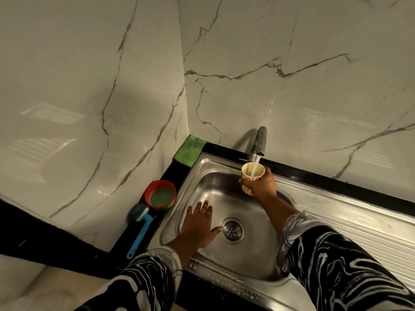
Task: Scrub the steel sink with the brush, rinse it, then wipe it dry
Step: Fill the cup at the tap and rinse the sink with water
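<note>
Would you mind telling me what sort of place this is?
Probably a home kitchen: a steel sink with a drainboard, a tap running into a cup the right hand holds, and a brush and green cloth on the counter.

With the drain [232, 231] of the sink [253, 261] as dial centre, the tap [259, 142] stands at 1 o'clock behind the basin. The right hand [263, 187] holds the cup [252, 176] under its spout. The left hand [199, 227] lies flat in the basin at 9 o'clock. On the ledge outside, the cloth [189, 150] sits at 11, the bowl [160, 195] at 10 and the brush [140, 225] at 9, its head seemingly touching the bowl. The drainboard [359, 225] lies at 3.
</note>
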